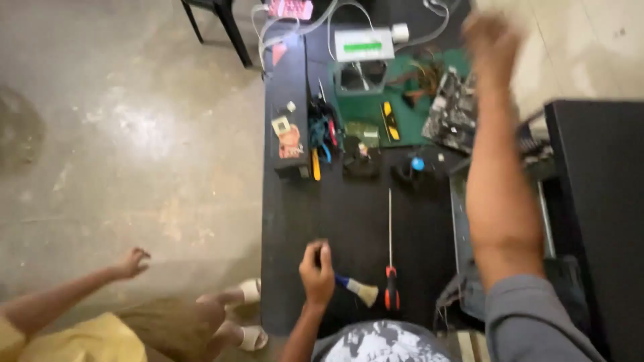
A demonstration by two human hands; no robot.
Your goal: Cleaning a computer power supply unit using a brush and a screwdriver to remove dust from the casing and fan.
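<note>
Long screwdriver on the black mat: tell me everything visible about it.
The screwdriver has a long thin metal shaft and a red-and-black handle. It lies flat on the black mat, handle nearest the camera, shaft pointing away. Nothing grips it. A small brush lies just left of its handle; whether they touch is unclear.

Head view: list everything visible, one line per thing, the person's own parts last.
mat: one, black, on the floor, centre
screwdriver: one, red-black handle, long shaft, on the mat
brush: one, blue handle, pale bristles, by the left hand
green board: one, top of the mat, under parts
white box: one, green panel, top
circuit board: one, grey, upper right
black case: one, right edge
other person: one, yellow top, pale sandals, lower left
left hand: closed, touching the brush handle
right hand: raised, blurred
</note>
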